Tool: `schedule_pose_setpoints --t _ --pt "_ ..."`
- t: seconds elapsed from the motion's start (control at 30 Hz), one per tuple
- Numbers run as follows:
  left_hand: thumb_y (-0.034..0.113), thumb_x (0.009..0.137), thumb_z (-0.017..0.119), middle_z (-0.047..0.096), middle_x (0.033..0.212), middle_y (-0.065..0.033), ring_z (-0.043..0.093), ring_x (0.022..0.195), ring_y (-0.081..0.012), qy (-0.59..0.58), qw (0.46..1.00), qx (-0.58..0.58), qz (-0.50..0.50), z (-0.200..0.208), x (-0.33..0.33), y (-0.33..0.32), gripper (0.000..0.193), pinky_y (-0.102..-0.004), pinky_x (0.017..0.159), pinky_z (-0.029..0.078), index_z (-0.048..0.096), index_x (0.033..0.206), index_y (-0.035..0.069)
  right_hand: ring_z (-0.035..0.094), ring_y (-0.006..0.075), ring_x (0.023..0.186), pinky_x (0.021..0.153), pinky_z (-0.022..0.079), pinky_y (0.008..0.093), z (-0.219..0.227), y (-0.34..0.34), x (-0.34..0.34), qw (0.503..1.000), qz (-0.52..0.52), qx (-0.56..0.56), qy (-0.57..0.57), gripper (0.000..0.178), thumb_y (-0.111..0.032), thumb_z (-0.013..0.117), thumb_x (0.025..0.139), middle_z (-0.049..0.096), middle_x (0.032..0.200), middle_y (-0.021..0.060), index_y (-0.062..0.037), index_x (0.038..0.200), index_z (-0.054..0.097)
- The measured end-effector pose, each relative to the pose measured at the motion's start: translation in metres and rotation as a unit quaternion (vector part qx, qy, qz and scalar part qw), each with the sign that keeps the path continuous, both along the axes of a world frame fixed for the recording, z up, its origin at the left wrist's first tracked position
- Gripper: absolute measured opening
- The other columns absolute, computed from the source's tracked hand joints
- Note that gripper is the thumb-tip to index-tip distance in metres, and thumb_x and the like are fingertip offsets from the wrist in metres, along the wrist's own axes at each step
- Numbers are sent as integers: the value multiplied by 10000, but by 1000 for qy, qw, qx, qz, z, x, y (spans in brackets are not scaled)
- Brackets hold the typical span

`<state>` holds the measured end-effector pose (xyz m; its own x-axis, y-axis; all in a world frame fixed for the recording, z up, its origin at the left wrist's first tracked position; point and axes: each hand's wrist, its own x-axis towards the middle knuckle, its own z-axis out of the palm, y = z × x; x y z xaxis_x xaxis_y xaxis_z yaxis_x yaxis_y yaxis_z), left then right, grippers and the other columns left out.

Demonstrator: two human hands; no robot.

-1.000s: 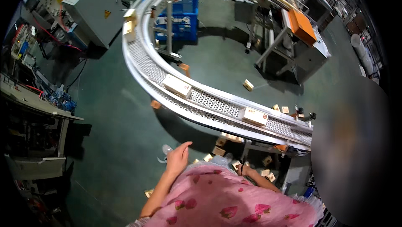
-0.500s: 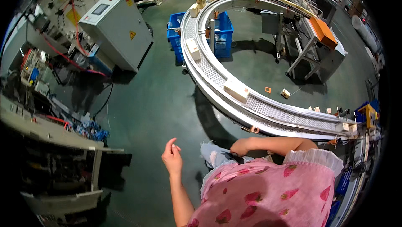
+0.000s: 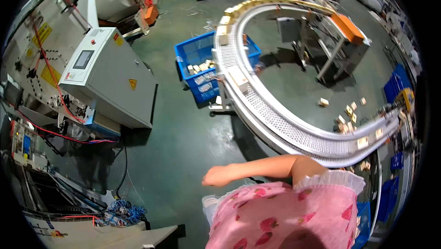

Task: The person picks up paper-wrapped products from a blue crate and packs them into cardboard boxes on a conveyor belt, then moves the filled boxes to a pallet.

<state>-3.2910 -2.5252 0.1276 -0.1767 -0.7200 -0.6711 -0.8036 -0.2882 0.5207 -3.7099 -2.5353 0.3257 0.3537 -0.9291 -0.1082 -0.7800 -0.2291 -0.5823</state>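
My right hand (image 3: 217, 177) reaches across in front of my body, beside the curved conveyor (image 3: 287, 123). Its fingers look curled closed, and nothing shows in them. My left hand is out of view. Pale cartons ride the conveyor belt: a larger carton (image 3: 238, 79) lies on the near left bend, and a smaller carton (image 3: 363, 142) sits toward the right end. My hand touches neither the conveyor nor a carton.
A blue crate (image 3: 204, 83) with small cartons stands by the conveyor's left bend. To the left is a grey control cabinet (image 3: 121, 83). Loose cartons (image 3: 351, 111) lie on the floor inside the curve. Tangled blue cord (image 3: 121, 212) hangs at lower left machinery.
My right hand has swung left across my front. My left hand has left the view. The view has shifted, and the blue crate and its contents show more fully.
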Motion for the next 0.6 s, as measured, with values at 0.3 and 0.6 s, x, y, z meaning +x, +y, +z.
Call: schedule_pose_setpoints --t 0.3,0.6 --pt "252 787 439 548 767 -208 525 706 -356 -63 986 6 -152 -68 -88 -249 298 -420 641 419 553 817 -22 540 342 745 616 430 418 -27 -193 -90 992 -106 70 -11 164 -86 506 647 562 774 174 -11 792 529" --pt "93 845 381 532 655 -54 480 503 -113 208 956 -105 -176 43 -499 -702 192 -243 466 421 504 967 10 524 365 705 601 412 438 -50 -255 -279 896 -428 121 1 131 -114 461 677 541 699 190 -16 740 520"
